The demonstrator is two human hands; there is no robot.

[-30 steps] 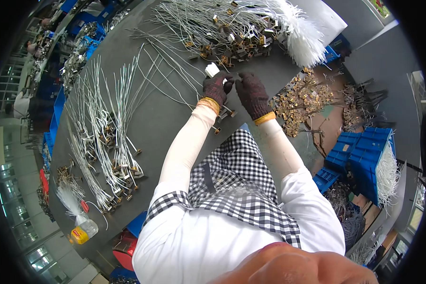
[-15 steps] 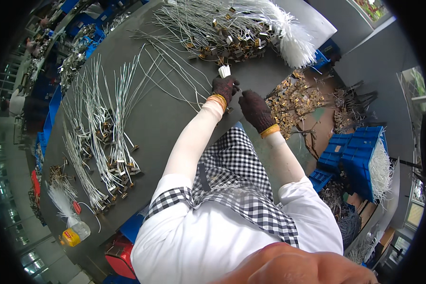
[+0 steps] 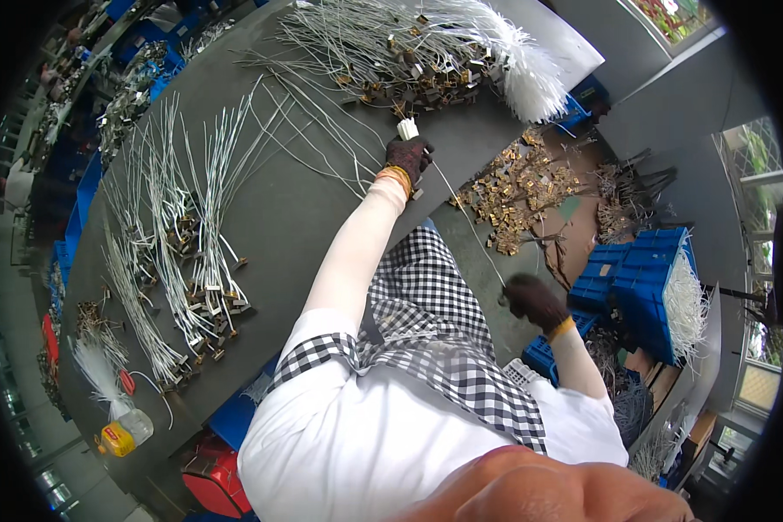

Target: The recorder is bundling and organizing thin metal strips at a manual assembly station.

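Visibly thin, pale strand [image 3: 464,210]; left fingers [image 3: 419,155] curled round white bundle [image 3: 407,130], right fingers [image 3: 517,294] pinching strand.

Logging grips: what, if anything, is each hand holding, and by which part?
Left hand: white bundle, fist closed below its protruding end. Right hand: thin strand, apparently by its near end; exact grip blurred.

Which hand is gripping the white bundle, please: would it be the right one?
No, the left hand grips the white bundle, while the right hand is off beyond the table.
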